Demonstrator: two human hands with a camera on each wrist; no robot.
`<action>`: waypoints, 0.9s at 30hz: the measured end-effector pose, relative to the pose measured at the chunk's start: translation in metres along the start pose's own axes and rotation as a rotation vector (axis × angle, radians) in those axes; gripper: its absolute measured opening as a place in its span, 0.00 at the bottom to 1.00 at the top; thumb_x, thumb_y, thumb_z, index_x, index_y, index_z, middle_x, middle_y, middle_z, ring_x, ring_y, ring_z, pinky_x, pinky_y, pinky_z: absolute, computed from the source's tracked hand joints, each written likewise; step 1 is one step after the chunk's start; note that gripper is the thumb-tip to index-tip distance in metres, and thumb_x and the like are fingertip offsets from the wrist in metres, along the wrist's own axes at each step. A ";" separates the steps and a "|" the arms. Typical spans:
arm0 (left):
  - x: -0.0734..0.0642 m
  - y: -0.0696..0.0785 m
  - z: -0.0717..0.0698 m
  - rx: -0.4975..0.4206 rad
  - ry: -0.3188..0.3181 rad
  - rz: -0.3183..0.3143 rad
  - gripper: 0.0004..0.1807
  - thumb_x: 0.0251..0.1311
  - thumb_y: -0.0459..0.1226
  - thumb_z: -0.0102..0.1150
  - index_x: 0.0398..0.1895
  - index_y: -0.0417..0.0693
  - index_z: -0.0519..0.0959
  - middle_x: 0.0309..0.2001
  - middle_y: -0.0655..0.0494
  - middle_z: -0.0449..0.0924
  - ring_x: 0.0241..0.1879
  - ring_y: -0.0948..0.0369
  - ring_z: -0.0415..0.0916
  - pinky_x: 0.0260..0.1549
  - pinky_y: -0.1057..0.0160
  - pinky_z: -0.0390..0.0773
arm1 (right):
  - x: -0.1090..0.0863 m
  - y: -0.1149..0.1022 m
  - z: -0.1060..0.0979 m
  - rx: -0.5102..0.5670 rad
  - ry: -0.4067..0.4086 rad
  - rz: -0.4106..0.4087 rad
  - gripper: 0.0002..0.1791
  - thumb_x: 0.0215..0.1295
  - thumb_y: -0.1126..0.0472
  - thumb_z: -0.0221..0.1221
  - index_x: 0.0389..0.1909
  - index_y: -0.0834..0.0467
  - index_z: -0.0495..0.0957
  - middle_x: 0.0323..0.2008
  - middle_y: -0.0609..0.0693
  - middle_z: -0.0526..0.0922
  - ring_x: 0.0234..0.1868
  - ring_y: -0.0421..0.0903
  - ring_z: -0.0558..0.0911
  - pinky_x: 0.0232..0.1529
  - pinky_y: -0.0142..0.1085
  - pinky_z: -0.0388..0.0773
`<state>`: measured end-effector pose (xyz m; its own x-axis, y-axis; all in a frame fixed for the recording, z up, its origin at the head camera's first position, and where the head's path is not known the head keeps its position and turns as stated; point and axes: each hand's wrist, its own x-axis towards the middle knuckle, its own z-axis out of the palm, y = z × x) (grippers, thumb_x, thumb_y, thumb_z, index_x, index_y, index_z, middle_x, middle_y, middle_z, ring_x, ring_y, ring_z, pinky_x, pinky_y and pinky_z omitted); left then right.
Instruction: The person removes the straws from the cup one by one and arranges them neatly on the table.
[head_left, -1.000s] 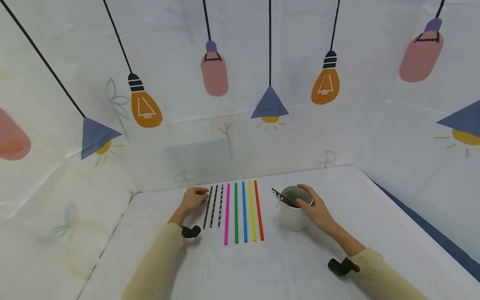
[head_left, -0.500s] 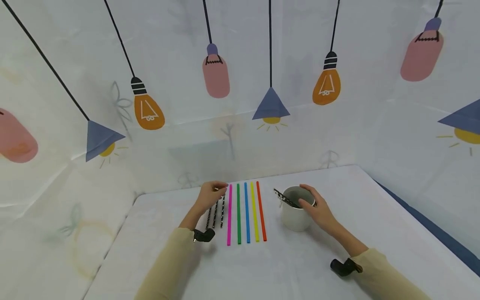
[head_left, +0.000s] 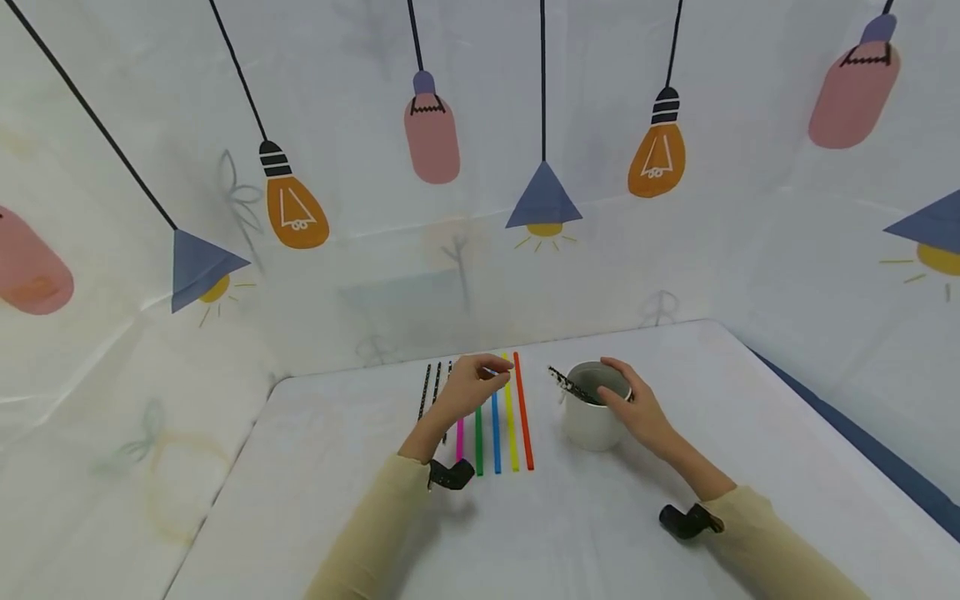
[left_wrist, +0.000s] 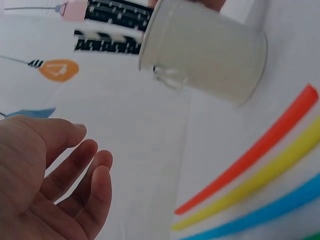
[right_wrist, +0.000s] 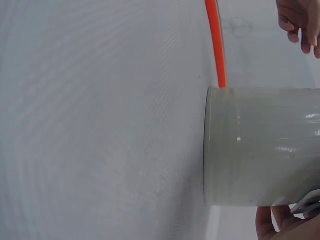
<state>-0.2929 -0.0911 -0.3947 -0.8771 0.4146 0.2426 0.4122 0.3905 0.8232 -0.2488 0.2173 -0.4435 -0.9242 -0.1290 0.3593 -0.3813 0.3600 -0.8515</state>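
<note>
My right hand [head_left: 637,412] holds the rim of a small off-white bucket [head_left: 592,427], thumb over the edge and fingers along the outside. Black-and-white patterned straws [head_left: 567,383] lean out over its left side. Nothing is in my left hand [head_left: 474,386], which hovers above the row of straws with its fingers loosely bent. Under and beside it lie pink [head_left: 460,440], green [head_left: 478,442], blue [head_left: 496,433], yellow [head_left: 511,425] and red straws [head_left: 523,417]. My left hand and wrist partly cover the pink, green and black patterned straws [head_left: 424,387] at the row's left.
The white table [head_left: 750,450] is backed by a pale sheet wall [head_left: 390,308] printed with hanging lamps. In the left wrist view, the bucket's wire handle joint [left_wrist: 170,79] shows on its side.
My left hand has moved right, from beside the black patterned straws to over the coloured ones, carrying nothing. My right hand stays on the bucket.
</note>
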 end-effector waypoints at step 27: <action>0.007 0.037 0.073 -0.121 0.009 0.174 0.09 0.58 0.35 0.68 0.42 0.45 0.86 0.39 0.60 0.84 0.35 0.67 0.80 0.33 0.68 0.80 | -0.005 -0.005 0.001 0.012 -0.006 0.013 0.29 0.74 0.57 0.53 0.72 0.58 0.58 0.67 0.63 0.63 0.63 0.61 0.65 0.52 0.54 0.71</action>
<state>-0.2660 -0.0131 -0.4001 -0.7973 0.4598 0.3909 0.5259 0.2117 0.8238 -0.2424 0.2153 -0.4419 -0.9291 -0.1301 0.3463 -0.3698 0.3510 -0.8603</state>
